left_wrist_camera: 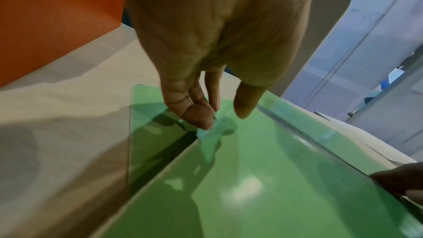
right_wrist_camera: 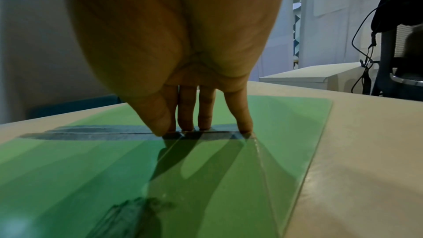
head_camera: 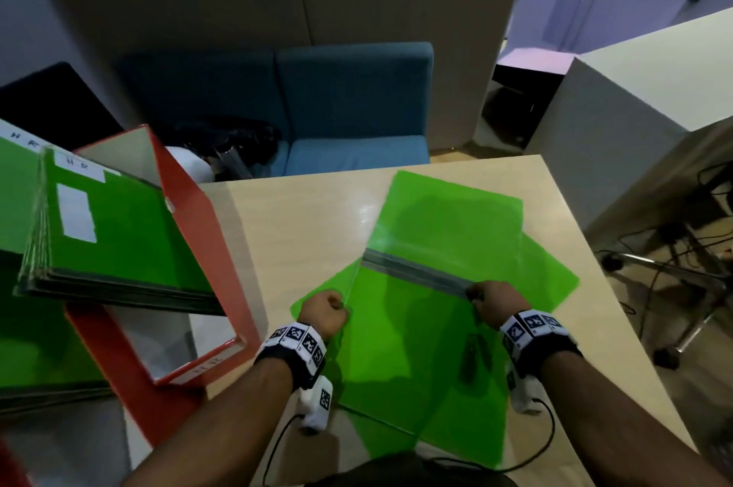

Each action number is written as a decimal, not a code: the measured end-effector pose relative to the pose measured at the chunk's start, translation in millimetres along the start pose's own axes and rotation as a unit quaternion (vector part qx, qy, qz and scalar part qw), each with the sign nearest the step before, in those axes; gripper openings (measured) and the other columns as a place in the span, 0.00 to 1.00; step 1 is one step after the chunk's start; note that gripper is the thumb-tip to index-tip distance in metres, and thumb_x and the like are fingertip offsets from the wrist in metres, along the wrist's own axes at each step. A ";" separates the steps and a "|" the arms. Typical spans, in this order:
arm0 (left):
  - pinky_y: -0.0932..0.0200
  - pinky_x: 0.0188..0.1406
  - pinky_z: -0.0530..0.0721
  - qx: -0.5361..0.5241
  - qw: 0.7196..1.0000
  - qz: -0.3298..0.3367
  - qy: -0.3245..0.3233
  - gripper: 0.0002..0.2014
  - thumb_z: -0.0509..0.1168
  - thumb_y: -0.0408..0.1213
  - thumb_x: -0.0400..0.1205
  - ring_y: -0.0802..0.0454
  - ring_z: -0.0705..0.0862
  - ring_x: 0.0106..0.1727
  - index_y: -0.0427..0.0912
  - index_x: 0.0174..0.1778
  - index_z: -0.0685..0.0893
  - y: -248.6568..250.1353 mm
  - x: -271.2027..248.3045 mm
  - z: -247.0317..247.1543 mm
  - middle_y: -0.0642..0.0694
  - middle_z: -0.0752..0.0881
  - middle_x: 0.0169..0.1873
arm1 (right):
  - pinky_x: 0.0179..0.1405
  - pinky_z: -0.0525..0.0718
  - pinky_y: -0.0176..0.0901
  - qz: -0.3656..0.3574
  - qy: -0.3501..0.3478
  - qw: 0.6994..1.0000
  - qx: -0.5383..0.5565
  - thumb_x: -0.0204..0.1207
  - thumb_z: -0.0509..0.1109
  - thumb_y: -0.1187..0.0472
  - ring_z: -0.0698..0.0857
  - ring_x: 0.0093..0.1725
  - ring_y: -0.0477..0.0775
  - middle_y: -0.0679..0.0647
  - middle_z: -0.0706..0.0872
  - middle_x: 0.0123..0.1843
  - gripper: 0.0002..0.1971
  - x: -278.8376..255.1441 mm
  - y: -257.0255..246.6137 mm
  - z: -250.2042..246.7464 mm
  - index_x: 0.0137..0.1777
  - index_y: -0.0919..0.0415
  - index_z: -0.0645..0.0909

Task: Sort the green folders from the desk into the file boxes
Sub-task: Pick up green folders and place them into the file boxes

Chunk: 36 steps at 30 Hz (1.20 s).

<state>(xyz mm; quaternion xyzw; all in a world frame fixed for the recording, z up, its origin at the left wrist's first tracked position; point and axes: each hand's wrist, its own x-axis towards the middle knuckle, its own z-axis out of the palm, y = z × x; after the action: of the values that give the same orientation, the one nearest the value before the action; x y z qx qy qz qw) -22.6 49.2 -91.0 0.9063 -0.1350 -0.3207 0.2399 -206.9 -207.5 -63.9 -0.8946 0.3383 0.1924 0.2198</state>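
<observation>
Folder (head_camera: 416,320) on desk (head_camera: 285,216) right of red box (head_camera: 222,256), pinched at left edge by left hand (head_camera: 321,312) and at spine by right hand (head_camera: 496,302): pickup step; next, lift and carry leftward into box.

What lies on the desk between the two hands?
In the head view, only the top green folder spans between the left hand and right hand; each grips one edge.
</observation>
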 end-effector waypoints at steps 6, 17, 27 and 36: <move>0.47 0.58 0.84 -0.082 0.993 0.073 -0.046 0.12 0.74 0.39 0.76 0.38 0.86 0.55 0.42 0.54 0.85 4.1 7.8 -1.7 0.46 0.87 0.48 | 0.47 0.80 0.43 -0.005 -0.002 1.000 0.019 0.78 0.64 0.63 0.86 0.50 0.58 0.59 0.88 0.57 0.16 -2.8 3.1 -1.7 0.63 0.54 0.83; 0.77 0.44 0.75 -0.190 0.921 0.311 0.137 0.15 0.69 0.23 0.78 0.69 0.78 0.42 0.45 0.55 0.83 109.4 -43.7 -98.7 0.54 0.83 0.45 | 0.61 0.74 0.41 -0.114 0.187 0.957 0.191 0.79 0.68 0.66 0.82 0.65 0.60 0.59 0.84 0.66 0.22 -1.9 -51.7 -74.3 0.73 0.58 0.76; 0.52 0.45 0.83 -0.031 0.822 0.481 0.302 0.13 0.69 0.25 0.78 0.56 0.82 0.45 0.49 0.47 0.89 136.6 -75.2 -157.0 0.56 0.83 0.42 | 0.62 0.80 0.48 -0.206 0.181 0.855 0.441 0.68 0.50 0.20 0.85 0.61 0.48 0.51 0.85 0.63 0.39 -15.0 -93.7 -121.7 0.64 0.48 0.82; 0.56 0.46 0.67 0.152 0.778 0.521 0.317 0.16 0.57 0.37 0.82 0.50 0.76 0.46 0.54 0.50 0.91 125.5 -82.2 -136.6 0.57 0.87 0.43 | 0.53 0.86 0.46 -0.294 0.056 0.854 0.427 0.63 0.59 0.20 0.88 0.56 0.48 0.48 0.87 0.61 0.37 -53.5 -130.1 -127.9 0.65 0.43 0.80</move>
<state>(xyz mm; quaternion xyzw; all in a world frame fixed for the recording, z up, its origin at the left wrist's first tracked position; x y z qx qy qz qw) -8.0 23.1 109.8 0.7727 -0.5501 0.1829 0.2588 -129.5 -158.8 102.7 -0.7798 0.1203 -0.0946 0.6070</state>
